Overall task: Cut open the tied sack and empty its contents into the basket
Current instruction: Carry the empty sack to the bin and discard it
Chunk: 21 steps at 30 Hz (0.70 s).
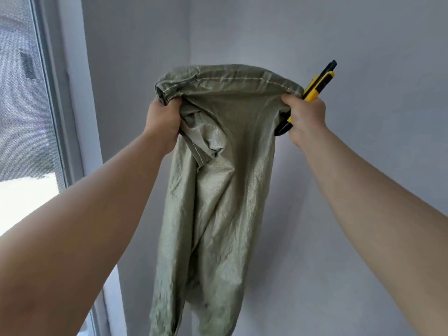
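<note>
A grey-green woven sack [218, 202] hangs limp in front of me, held up high by its stitched seam end. My left hand [164, 122] grips the seam's left corner, bunching the fabric. My right hand [306, 120] grips the seam's right corner together with a yellow and black utility knife [320, 84], whose tip points up and to the right. The sack's lower end runs out of the bottom of the frame. The basket is out of view.
A pale grey wall corner [190, 32] stands straight behind the sack. A window with a mesh screen [21, 93] and its frame fills the left side.
</note>
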{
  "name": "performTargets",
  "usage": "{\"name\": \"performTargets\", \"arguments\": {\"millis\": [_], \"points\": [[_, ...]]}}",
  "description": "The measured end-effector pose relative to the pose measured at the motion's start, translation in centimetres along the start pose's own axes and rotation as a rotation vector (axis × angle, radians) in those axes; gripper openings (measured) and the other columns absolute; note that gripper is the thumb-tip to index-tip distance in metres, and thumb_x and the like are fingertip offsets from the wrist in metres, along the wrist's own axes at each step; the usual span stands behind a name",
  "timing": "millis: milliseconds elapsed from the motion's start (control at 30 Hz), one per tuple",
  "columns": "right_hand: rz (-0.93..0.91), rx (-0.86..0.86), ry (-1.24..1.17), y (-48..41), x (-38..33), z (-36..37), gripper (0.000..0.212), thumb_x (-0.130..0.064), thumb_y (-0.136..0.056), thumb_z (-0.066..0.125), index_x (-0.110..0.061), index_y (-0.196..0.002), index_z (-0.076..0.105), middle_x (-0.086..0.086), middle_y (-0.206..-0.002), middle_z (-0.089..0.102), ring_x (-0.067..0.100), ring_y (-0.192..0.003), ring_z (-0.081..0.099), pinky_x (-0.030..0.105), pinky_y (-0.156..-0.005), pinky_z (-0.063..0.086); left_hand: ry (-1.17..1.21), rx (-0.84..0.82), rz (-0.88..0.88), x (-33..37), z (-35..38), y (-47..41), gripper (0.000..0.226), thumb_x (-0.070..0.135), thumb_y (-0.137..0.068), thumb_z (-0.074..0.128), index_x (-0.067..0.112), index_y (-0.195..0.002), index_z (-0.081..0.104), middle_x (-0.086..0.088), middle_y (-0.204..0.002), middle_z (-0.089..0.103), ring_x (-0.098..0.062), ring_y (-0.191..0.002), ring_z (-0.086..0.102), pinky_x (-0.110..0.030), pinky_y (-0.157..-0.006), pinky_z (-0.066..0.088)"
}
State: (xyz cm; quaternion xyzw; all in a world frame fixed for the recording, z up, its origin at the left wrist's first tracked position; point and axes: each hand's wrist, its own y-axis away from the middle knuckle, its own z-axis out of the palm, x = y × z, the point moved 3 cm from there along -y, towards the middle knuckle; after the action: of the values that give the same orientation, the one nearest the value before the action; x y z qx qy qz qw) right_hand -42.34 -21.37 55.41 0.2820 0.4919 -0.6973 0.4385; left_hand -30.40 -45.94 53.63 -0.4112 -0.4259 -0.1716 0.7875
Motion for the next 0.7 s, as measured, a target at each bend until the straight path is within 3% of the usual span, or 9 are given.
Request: {"name": "performTargets", "arguments": {"millis": [67,133,200,333,467,600,700], "points": [[0.001,-0.015,-0.062,0.3,-1.2,0.8,0.020,-0.008,-0.081,0.071,-0.009,-0.080,0.051,0.008,-0.078,0.060,0.021,-0.069,0.065,0.025,-0.056,0.057,0.017,0.011,0.040,1.6,0.1,0.0,0.024,0.011,-0.094,0.050,0.006,-0.114,0.063,-0.009,-0.105,0.072,-0.022,-0.094,0.072,-0.039,-0.084,0.059],[0.008,-0.041,-0.108,0.6,-1.8,1.7,0.019,-0.007,-0.080,0.071,-0.009,-0.078,0.052,0.010,-0.082,0.063,0.025,-0.078,0.070,0.033,-0.067,0.061,0.023,0.019,0.076,2.7,-0.3,0.2,0.021,0.011,-0.094,0.050,0.008,-0.110,0.064,-0.009,-0.104,0.072,-0.022,-0.093,0.072,-0.039,-0.083,0.060],[0.043,-0.080,-0.152,1.1,-1.4,2.6,0.016,-0.007,-0.079,0.072,-0.007,-0.084,0.057,0.013,-0.090,0.067,0.028,-0.084,0.071,0.039,-0.074,0.061,0.002,0.043,0.087,3.1,-1.3,0.6,0.016,0.011,-0.094,0.050,0.012,-0.102,0.064,-0.008,-0.102,0.072,-0.022,-0.093,0.071,-0.040,-0.084,0.059],[0.136,-0.176,-0.266,2.6,0.8,5.0,0.022,-0.004,-0.078,0.071,0.000,-0.097,0.061,0.015,-0.092,0.069,0.028,-0.083,0.071,0.037,-0.075,0.060,-0.070,0.131,0.089,3.3,-4.9,1.5,0.013,0.014,-0.093,0.053,0.015,-0.097,0.064,-0.007,-0.098,0.072,-0.023,-0.092,0.071,-0.042,-0.085,0.059],[0.235,-0.286,-0.345,5.2,3.0,8.6,0.029,-0.003,-0.079,0.070,0.004,-0.106,0.062,0.016,-0.096,0.071,0.029,-0.086,0.072,0.037,-0.076,0.060,-0.169,0.248,0.091,4.2,-9.6,3.4,0.011,0.015,-0.093,0.053,0.017,-0.087,0.063,-0.004,-0.085,0.070,-0.021,-0.079,0.068,-0.037,-0.079,0.059],[0.335,-0.434,-0.416,9.4,4.7,13.3,0.011,-0.001,-0.082,0.068,-0.001,-0.091,0.062,0.014,-0.089,0.069,0.028,-0.082,0.070,0.038,-0.077,0.059,-0.229,0.395,0.151,6.2,-15.2,6.4,0.010,0.014,-0.090,0.056,0.016,-0.088,0.065,-0.009,-0.096,0.072,-0.027,-0.094,0.070,-0.040,-0.084,0.059],[0.414,-0.554,-0.497,13.5,5.5,17.2,0.010,0.000,-0.083,0.066,-0.003,-0.090,0.060,0.015,-0.090,0.068,0.030,-0.085,0.069,0.040,-0.080,0.059,-0.288,0.515,0.166,8.3,-19.8,9.3,0.012,0.016,-0.088,0.055,0.016,-0.094,0.065,-0.006,-0.097,0.072,-0.025,-0.096,0.068,-0.040,-0.086,0.058]]}}
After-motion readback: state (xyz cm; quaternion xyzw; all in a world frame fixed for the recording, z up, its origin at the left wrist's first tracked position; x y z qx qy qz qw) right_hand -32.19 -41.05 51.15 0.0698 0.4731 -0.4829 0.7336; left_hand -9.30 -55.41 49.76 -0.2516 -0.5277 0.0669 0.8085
